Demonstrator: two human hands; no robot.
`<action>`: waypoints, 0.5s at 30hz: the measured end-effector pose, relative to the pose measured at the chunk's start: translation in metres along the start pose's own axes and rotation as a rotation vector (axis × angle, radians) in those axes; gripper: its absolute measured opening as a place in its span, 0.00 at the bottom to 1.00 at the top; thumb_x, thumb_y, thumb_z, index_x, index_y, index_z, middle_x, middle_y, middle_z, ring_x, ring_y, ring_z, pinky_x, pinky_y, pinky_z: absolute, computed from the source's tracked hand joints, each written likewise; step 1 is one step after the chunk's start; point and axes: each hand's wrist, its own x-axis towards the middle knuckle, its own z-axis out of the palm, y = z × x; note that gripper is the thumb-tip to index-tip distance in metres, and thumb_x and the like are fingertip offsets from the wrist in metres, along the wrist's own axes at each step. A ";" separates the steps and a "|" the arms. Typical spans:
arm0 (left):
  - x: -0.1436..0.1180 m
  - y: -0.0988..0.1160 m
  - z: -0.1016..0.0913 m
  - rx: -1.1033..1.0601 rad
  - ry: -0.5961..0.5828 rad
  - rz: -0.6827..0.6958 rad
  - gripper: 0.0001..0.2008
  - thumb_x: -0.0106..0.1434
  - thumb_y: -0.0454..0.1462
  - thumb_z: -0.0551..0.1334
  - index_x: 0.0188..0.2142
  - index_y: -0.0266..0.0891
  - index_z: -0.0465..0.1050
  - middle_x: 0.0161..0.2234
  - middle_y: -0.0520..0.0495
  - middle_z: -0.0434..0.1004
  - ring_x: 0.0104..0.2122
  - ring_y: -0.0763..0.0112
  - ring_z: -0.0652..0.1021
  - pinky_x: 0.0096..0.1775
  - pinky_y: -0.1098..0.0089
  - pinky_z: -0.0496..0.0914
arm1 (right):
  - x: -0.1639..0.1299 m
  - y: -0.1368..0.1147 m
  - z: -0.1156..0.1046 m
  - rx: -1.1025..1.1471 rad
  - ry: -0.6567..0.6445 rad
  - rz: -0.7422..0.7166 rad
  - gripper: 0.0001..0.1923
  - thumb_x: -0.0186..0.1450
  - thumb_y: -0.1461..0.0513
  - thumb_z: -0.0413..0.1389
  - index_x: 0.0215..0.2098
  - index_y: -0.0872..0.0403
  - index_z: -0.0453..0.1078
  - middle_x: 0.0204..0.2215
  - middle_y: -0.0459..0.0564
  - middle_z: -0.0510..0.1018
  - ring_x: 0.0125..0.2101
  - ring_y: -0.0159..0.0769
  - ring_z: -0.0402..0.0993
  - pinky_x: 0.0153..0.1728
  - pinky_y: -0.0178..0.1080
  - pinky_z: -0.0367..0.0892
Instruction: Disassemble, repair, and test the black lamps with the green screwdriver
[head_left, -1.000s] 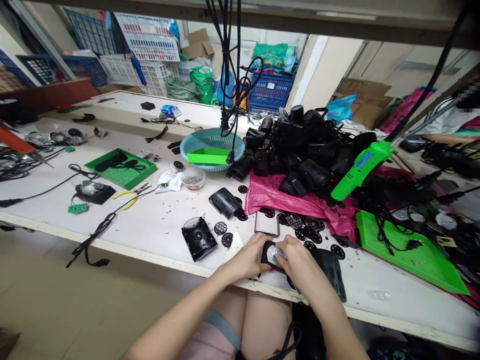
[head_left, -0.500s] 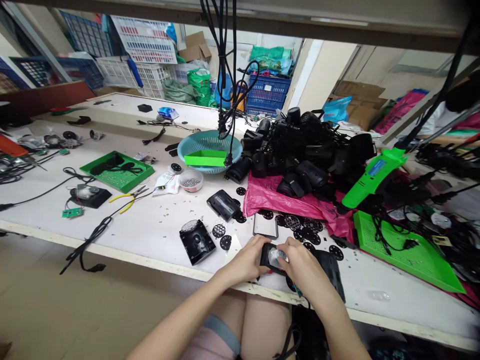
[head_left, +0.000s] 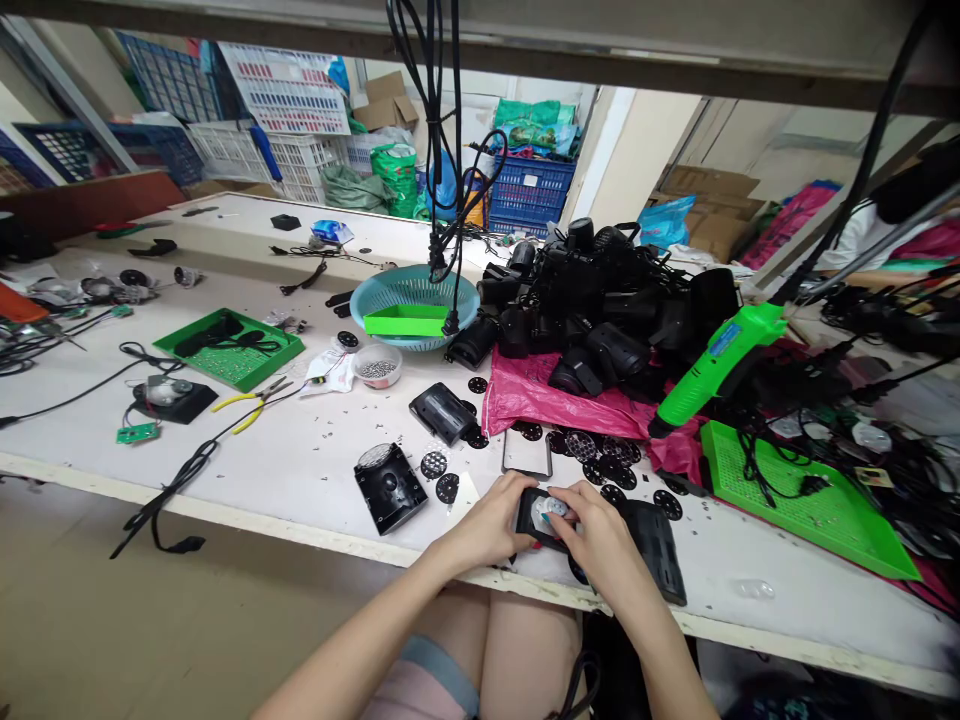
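Black case (head_left: 528,510): between my hands, at the near edge of the desk (head_left: 285,480).
Left hand (head_left: 486,522): fingers closed round the case's left side.
Right hand (head_left: 600,522): thumb and fingers pinched on the silvery part (head_left: 547,510) inside.
Black cover (head_left: 660,555): just right of my right hand.

A white bench (head_left: 292,480) bears a pale, dark-rimmed panel (head_left: 526,452) just beyond the fingers (head_left: 515,482) — black discs (head_left: 616,472) past them to the right, a pink sheet (head_left: 540,398) farther. Left of them lie an open black housing (head_left: 390,490), then yellow-handled pliers (head_left: 262,397) — close on their right, a black casing (head_left: 657,552).
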 end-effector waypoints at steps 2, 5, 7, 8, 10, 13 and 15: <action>0.000 0.001 0.000 0.000 0.000 -0.006 0.33 0.51 0.28 0.70 0.56 0.42 0.65 0.53 0.43 0.68 0.54 0.56 0.71 0.56 0.57 0.66 | -0.006 0.004 0.006 0.049 0.032 0.004 0.17 0.68 0.65 0.50 0.54 0.57 0.70 0.43 0.52 0.72 0.34 0.35 0.77 0.41 0.38 0.72; 0.001 0.003 0.000 0.004 -0.002 -0.022 0.33 0.51 0.28 0.70 0.56 0.42 0.65 0.53 0.42 0.67 0.54 0.56 0.71 0.57 0.56 0.66 | -0.010 0.006 0.015 0.090 0.065 -0.001 0.17 0.68 0.64 0.48 0.53 0.56 0.70 0.44 0.54 0.71 0.35 0.37 0.77 0.41 0.41 0.73; 0.001 0.004 0.000 0.012 -0.006 -0.033 0.33 0.51 0.29 0.71 0.56 0.41 0.65 0.54 0.41 0.67 0.55 0.54 0.70 0.58 0.55 0.65 | -0.008 0.006 0.019 0.103 0.071 -0.015 0.17 0.67 0.64 0.47 0.52 0.54 0.71 0.42 0.52 0.71 0.35 0.39 0.77 0.41 0.43 0.73; 0.001 0.005 0.000 0.017 -0.009 -0.036 0.34 0.51 0.30 0.72 0.56 0.40 0.65 0.54 0.40 0.66 0.56 0.54 0.69 0.59 0.54 0.64 | -0.006 0.005 0.020 0.108 0.074 -0.018 0.17 0.67 0.64 0.48 0.51 0.53 0.72 0.41 0.51 0.70 0.34 0.39 0.77 0.41 0.43 0.73; 0.000 0.008 -0.003 0.022 -0.022 -0.036 0.34 0.51 0.30 0.71 0.56 0.41 0.65 0.55 0.40 0.66 0.56 0.53 0.69 0.59 0.54 0.64 | -0.004 0.004 0.020 0.123 0.081 -0.017 0.18 0.65 0.65 0.48 0.50 0.53 0.72 0.39 0.50 0.70 0.31 0.38 0.76 0.39 0.43 0.74; -0.001 0.014 -0.010 0.027 -0.065 -0.022 0.35 0.52 0.28 0.69 0.59 0.42 0.64 0.55 0.41 0.66 0.57 0.55 0.69 0.60 0.56 0.63 | -0.009 0.005 0.017 0.157 0.107 -0.011 0.19 0.66 0.63 0.50 0.54 0.52 0.69 0.43 0.51 0.71 0.32 0.36 0.76 0.40 0.42 0.74; -0.001 0.020 -0.015 0.034 -0.091 0.010 0.36 0.54 0.27 0.65 0.62 0.43 0.62 0.59 0.40 0.64 0.61 0.57 0.66 0.63 0.56 0.60 | -0.021 0.010 0.015 0.188 0.189 0.033 0.19 0.69 0.58 0.50 0.57 0.51 0.66 0.47 0.53 0.71 0.40 0.39 0.76 0.45 0.44 0.73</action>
